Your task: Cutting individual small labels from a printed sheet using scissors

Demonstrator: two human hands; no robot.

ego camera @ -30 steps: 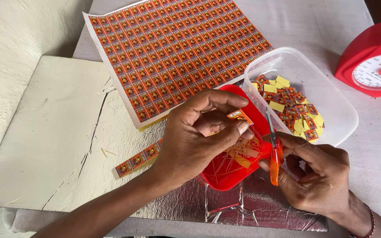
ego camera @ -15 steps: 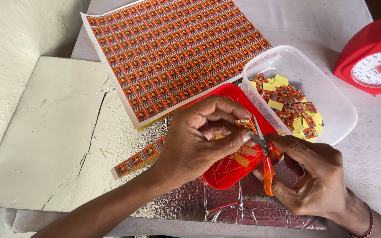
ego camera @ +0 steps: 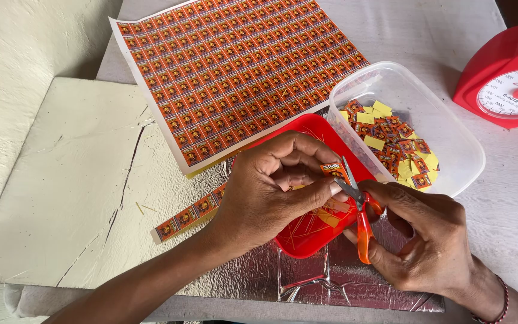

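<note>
Since a second ago our right hand (ego camera: 430,237) has swung the orange scissors (ego camera: 361,216) up from pointing at the tub and brought the blades onto the small label (ego camera: 333,169); over the last half second almost nothing has shifted, both hands sit where they were.

Left hand (ego camera: 271,192) pinches the label between thumb and fingertips, curled tight, the piece sticking up out of the pinch. Right hand is closed round the scissor handles, with the blades parted and crossing at the label's right edge. All of this sits above the red tray (ego camera: 307,240), which holds thin yellow slivers of trim.

To do this cut well, we judge: keep the label pinched low so only the edge to trim stands clear, keep our fingertips out of the blade path since they are just beside it, cut along the printed border in one close, and stay over the tray so the sliver drops in.

The label is a tiny orange rectangle with a darker picture and a pale band on top, yellow on the back judging from the cut pieces in the clear plastic tub (ego camera: 463,150), touching the tray's right side. A short strip of labels (ego camera: 190,215) lies left of our left wrist on the pale board (ego camera: 61,198). The big uncut sheet (ego camera: 235,72) lies beyond the tray. A red kitchen scale (ego camera: 511,78) stands far right. Crinkled foil (ego camera: 331,276) shows under the tray.
</note>
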